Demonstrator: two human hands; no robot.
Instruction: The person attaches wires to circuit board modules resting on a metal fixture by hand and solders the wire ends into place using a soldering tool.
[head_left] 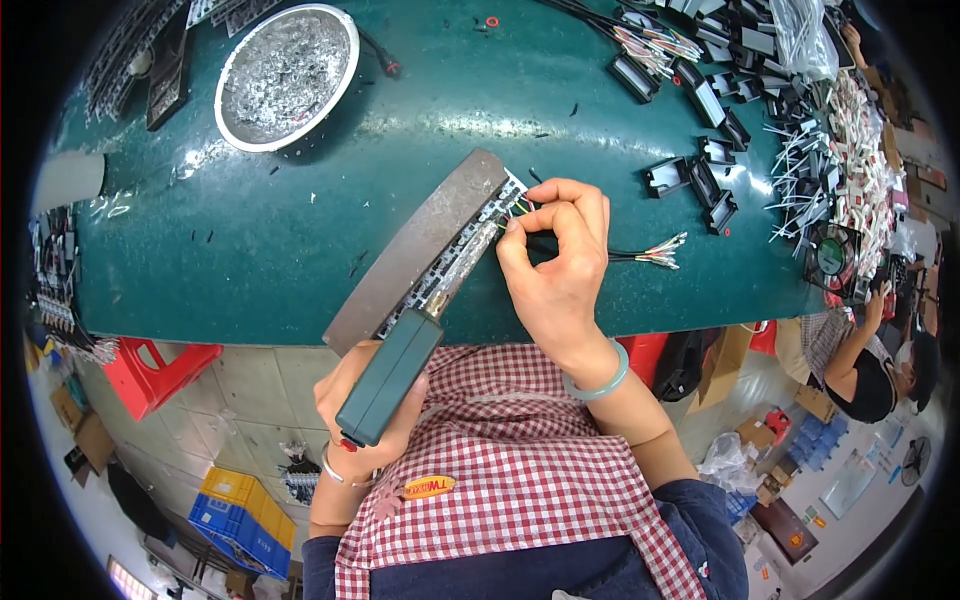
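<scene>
My left hand (338, 400) is wrapped around the dark green handle of a soldering iron (392, 375). The iron's metal barrel points up and right, along a row of small circuit boards (448, 258) set against a long brown block (420, 240). At the upper right end of that row, my right hand (565, 265) pinches thin coloured wires (519, 208) close to the iron's tip. Whether tip and wires touch is too small to tell. A black cable with stripped coloured ends (660, 251) sticks out to the right of my right hand.
A white-rimmed bowl (290, 85) of grey scraps stands at the far left. Black plastic housings (690, 180), wire bundles (650, 45) and a pile of white parts (860, 160) lie on the right. A red stool (160, 375) is below the table edge; another person (870, 370) works at the right.
</scene>
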